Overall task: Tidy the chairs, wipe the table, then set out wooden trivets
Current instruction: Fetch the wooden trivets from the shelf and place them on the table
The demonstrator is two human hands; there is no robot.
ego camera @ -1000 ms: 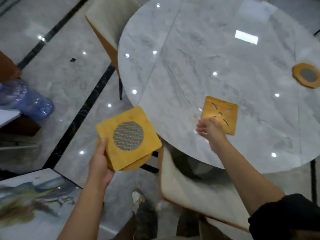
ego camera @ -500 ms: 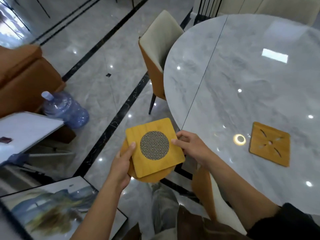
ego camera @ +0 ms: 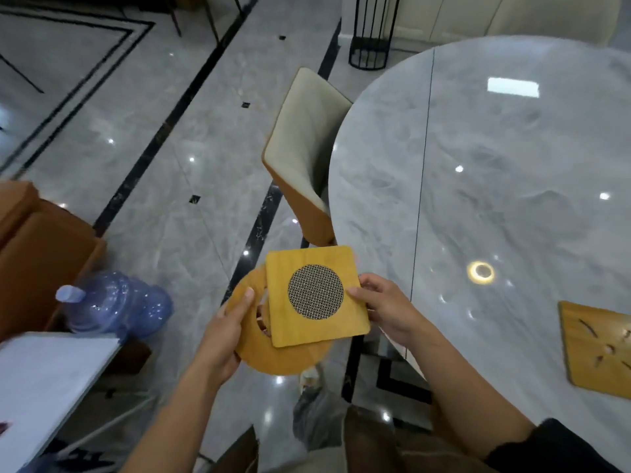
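Round trivet (ego camera: pixel 252 349) half hidden beneath square trivet (ego camera: pixel 316 295)

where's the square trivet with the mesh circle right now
In the head view it is low and centre, off the table's left edge: the square mesh trivet lies on a round trivet, held between the left hand and right hand.

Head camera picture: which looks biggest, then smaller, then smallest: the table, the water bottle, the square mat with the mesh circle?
1. Table, by far the largest.
2. Water bottle and square mesh mat look alike; the mat is nearer the camera, so unsure.
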